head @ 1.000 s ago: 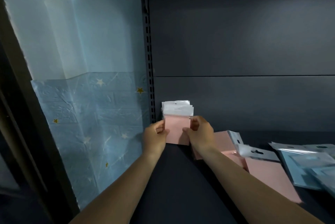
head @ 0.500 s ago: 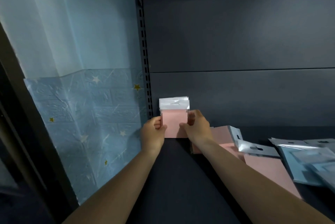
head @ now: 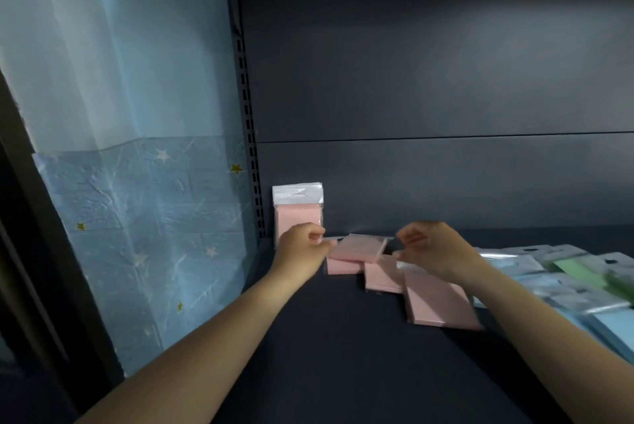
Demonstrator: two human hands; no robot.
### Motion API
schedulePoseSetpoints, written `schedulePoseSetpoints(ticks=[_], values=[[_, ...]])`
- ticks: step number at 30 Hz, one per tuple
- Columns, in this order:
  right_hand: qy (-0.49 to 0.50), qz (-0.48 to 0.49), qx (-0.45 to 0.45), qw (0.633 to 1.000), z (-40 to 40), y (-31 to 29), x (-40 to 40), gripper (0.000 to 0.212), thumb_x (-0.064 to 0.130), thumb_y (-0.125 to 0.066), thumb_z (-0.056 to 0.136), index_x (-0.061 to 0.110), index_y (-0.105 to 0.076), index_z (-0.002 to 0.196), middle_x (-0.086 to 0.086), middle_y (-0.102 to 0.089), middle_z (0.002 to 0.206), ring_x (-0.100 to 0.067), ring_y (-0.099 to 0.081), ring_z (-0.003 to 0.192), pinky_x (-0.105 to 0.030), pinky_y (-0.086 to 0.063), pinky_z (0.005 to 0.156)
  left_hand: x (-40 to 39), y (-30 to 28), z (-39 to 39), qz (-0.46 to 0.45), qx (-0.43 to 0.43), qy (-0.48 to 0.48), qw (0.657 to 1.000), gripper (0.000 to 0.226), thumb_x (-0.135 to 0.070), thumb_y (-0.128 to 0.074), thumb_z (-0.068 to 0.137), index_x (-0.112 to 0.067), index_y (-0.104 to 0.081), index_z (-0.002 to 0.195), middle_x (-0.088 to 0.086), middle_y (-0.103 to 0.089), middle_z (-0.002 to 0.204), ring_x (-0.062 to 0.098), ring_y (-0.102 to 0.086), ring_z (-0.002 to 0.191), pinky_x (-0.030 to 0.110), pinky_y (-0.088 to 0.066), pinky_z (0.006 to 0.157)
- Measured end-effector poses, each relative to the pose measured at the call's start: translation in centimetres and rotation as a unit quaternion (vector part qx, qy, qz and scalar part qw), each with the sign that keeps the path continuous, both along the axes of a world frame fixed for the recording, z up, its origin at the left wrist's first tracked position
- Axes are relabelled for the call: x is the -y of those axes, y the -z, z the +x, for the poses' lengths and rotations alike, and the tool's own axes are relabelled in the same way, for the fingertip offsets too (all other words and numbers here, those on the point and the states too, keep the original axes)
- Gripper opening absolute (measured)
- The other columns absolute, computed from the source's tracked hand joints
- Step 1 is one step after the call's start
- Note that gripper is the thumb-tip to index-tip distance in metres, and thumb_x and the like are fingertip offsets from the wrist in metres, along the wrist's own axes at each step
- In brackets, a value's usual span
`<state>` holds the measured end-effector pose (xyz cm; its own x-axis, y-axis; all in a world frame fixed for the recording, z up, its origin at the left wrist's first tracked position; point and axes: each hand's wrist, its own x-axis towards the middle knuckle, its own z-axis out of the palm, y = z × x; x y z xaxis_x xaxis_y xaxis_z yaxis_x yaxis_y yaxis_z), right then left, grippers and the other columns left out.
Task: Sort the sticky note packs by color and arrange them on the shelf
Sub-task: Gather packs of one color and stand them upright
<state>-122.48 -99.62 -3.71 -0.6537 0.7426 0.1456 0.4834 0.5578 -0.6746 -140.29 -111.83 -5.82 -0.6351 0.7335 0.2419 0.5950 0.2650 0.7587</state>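
1. Head view: left hand (head: 302,248) and right hand (head: 434,250) each pinch an end of a flat pink sticky-note pack (head: 356,247), raised slightly above the dark shelf (head: 343,355).
2. Upright pink plastic-wrapped packs (head: 297,209) stand in the shelf's back-left corner; blue packs (head: 603,317) lie far right.

No text, label, brand or number can be read; the sticky note packs (head: 297,214) show no legible print.

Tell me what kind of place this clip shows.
Probably a shop or stockroom display shelf: a dark metal shelf on a slotted upright, with hang-tab pink sticky note packs standing and blue packs lying loose.
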Motion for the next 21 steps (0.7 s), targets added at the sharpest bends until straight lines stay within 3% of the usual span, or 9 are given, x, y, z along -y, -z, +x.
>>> schedulePoseSetpoints(ticks=[2,4,7,10,11,13,15,17,21], values=[[-0.003,0.010,0.043,0.999,1.5,0.1,0.2,0.048,0.038,-0.083,0.065,0.021,-0.062,0.105,0.007,-0.064,0.101,-0.013,-0.062,0.099,-0.030,-0.049,0.093,-1.3,-0.3,0.9,-0.051,-0.009,0.020,0.998,0.009,-0.032,-0.063,0.086,-0.024,-0.058,0.088,0.002,-0.056,0.097,0.015,-0.052,0.090,0.024,-0.037,0.080],[-0.015,0.023,0.074,0.997,2.5,0.2,0.4,0.061,0.053,-0.083,0.056,0.023,-0.062,0.104,0.013,-0.063,0.102,-0.007,-0.061,0.096,-0.026,-0.049,0.089,-2.6,-0.3,1.2,-0.087,-0.008,0.014,0.996,0.029,-0.037,-0.063,0.084,-0.024,-0.043,0.068,0.000,-0.046,0.083,0.015,-0.044,0.075,0.026,-0.033,0.068],[-0.035,0.052,0.124,0.990,3.7,0.0,0.4,0.061,0.052,-0.081,0.056,0.019,-0.064,0.104,0.003,-0.068,0.100,-0.014,-0.063,0.092,-0.032,-0.049,0.082,-3.8,-0.5,1.5,-0.138,-0.004,-0.012,0.990,0.044,-0.039,-0.065,0.082,-0.015,-0.038,0.057,0.001,-0.036,0.057,0.015,-0.035,0.052,0.025,-0.021,0.049],[-0.037,0.066,0.156,0.985,4.6,-0.4,0.3,0.059,0.052,-0.081,0.053,0.020,-0.063,0.100,0.004,-0.064,0.098,-0.014,-0.060,0.089,-0.031,-0.050,0.078,-4.1,-1.0,1.9,-0.159,0.002,-0.016,0.987,0.043,-0.034,-0.068,0.080,0.005,-0.053,0.070,0.020,-0.048,0.066,0.036,-0.053,0.067,0.026,-0.018,0.045],[-0.038,0.068,0.171,0.982,4.7,-0.5,0.3,0.057,0.054,-0.081,0.053,0.022,-0.061,0.096,0.007,-0.060,0.096,-0.012,-0.058,0.087,-0.026,-0.048,0.071,-4.2,-1.0,1.9,-0.157,0.012,-0.015,0.987,0.043,-0.034,-0.070,0.079,0.005,-0.053,0.071,0.021,-0.047,0.066,0.039,-0.051,0.069,0.026,-0.019,0.045],[-0.039,0.069,0.196,0.977,4.6,-0.4,0.4,0.053,0.057,-0.079,0.055,0.029,-0.057,0.094,0.011,-0.055,0.098,-0.009,-0.053,0.088,-0.020,-0.040,0.065,-4.4,-0.9,1.7,-0.163,0.023,-0.012,0.986,0.042,-0.036,-0.073,0.076,-0.009,-0.044,0.060,0.007,-0.039,0.056,0.023,-0.043,0.057,0.026,-0.023,0.047],[-0.047,0.060,0.201,0.977,4.4,-0.3,0.5,0.063,0.057,-0.078,0.058,0.033,-0.058,0.113,0.012,-0.056,0.113,-0.009,-0.053,0.099,-0.021,-0.043,0.079,-4.7,-0.8,1.4,-0.169,0.039,-0.007,0.985,0.040,-0.038,-0.075,0.072,-0.013,-0.045,0.062,0.000,-0.043,0.059,0.017,-0.044,0.059,0.026,-0.030,0.052],[-0.053,0.052,0.196,0.978,4.2,-0.3,0.9,0.076,0.055,-0.079,0.059,0.030,-0.055,0.127,0.011,-0.056,0.123,-0.009,-0.054,0.108,-0.024,-0.043,0.093,-4.9,-0.8,1.3,-0.168,0.062,0.004,0.984,0.035,-0.038,-0.078,0.068,-0.009,-0.059,0.075,0.003,-0.058,0.070,0.021,-0.057,0.071,0.027,-0.039,0.063],[-0.042,0.065,0.206,0.976,4.4,-0.6,1.0,0.080,0.059,-0.079,0.056,0.028,-0.053,0.125,0.009,-0.052,0.123,-0.011,-0.051,0.110,-0.027,-0.043,0.093,-4.8,-0.7,1.3,-0.134,0.138,0.019,0.981,0.036,-0.021,-0.083,0.066,-0.006,-0.070,0.096,0.007,-0.072,0.094,0.022,-0.068,0.088,0.030,-0.052,0.085]])
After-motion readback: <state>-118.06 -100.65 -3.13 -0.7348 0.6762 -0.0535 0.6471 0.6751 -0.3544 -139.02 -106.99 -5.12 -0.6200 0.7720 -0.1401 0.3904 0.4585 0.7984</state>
